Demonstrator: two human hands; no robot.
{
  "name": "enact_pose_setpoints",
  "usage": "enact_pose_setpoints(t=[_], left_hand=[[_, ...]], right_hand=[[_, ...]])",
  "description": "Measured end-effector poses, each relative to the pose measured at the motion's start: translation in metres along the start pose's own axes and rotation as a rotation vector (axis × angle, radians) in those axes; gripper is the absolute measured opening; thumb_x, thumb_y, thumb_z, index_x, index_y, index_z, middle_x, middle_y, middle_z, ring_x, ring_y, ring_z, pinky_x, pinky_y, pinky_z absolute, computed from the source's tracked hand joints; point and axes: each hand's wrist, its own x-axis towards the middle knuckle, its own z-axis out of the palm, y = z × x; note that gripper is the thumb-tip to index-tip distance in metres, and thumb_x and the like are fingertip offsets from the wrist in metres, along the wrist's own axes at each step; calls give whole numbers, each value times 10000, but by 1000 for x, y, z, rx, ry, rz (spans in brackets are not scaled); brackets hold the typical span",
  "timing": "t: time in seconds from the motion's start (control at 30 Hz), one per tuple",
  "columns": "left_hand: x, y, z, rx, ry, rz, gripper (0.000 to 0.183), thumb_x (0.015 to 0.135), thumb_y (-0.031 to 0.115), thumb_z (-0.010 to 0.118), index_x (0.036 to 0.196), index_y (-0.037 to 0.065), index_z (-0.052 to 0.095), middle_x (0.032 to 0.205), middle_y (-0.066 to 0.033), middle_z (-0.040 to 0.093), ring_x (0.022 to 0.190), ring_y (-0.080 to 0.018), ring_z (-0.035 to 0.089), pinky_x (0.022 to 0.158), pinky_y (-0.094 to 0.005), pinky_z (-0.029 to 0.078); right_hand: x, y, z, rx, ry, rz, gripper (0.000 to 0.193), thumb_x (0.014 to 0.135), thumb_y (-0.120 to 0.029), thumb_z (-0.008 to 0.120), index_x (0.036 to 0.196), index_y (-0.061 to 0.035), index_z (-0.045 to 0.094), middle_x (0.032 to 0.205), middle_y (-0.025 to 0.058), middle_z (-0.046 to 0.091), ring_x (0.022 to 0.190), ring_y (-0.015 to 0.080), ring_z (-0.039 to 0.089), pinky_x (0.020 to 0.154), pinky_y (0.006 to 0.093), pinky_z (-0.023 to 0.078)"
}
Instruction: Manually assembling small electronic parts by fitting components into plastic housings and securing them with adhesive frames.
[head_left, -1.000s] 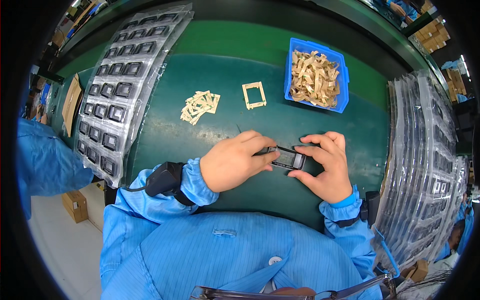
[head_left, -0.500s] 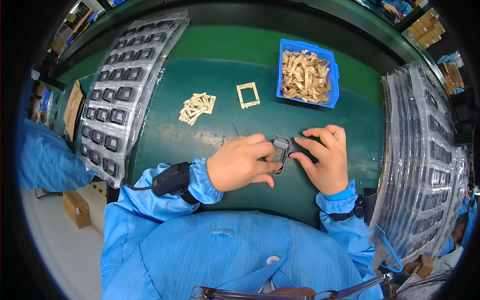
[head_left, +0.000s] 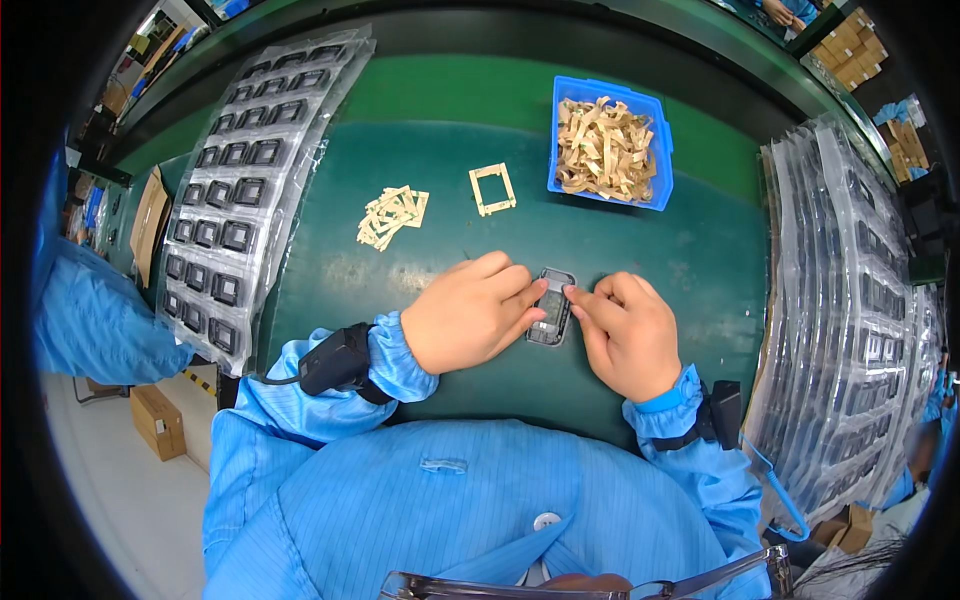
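Observation:
A small grey rectangular plastic housing with a window in its middle lies on the green table in front of me. My left hand is at its left side, index finger and thumb bent over that edge. At the opposite edge, my right hand has its index fingertip and thumb close together against the upper right side of the housing. Whether a thin piece sits between those fingertips is too small to tell. Farther off lie a cream square adhesive frame and a loose pile of similar cream frames.
A blue bin full of tan paper strips stands at the far right. Clear plastic trays of black square parts lie along the left, and stacked clear trays rise on the right. Another person's blue sleeve shows at far left.
My right hand has moved left and its spread fingers have closed in at the housing. My left fingers have shifted from across the housing to its left edge.

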Motion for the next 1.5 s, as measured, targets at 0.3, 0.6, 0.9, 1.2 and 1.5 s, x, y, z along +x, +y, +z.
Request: enact_pose_setpoints(t=[0.3,0.6,0.9,1.2,1.5], left_hand=[[9,13,13,-66,169,-190,234,819,99,721,1014,30,611,814,-101,633,763,-300,651,645,-398,519],[20,8,25,-92,231,-212,292,827,-5,643,1071,36,487,813,-153,630,741,-364,649,634,-458,515],[98,2,-26,-502,322,-207,159,905,75,706,1001,7,598,868,-111,693,764,-232,683,678,-340,541],[119,1,-9,-731,217,-285,100,928,6,686,1023,-24,686,950,-90,710,844,-130,691,749,-264,564],[115,-1,-12,-550,515,-245,151,843,-11,759,984,1,705,1115,-102,627,878,-133,661,730,-251,567]], right_hand=[[15,-12,16,-27,76,79,148,756,-76,701,808,-58,564,791,99,594,736,323,609,630,430,498],[32,-5,23,-186,79,187,199,817,-83,682,958,-23,555,869,158,671,658,319,651,584,435,524],[53,17,-29,1030,187,473,183,1006,-36,591,1187,-32,570,993,130,701,636,115,650,546,207,511],[39,32,-35,1010,369,498,172,1033,-84,577,1171,13,544,1012,166,716,753,180,722,621,227,566],[29,19,-18,1020,433,314,207,949,98,614,1147,43,589,1220,213,675,1062,280,711,843,321,606]])
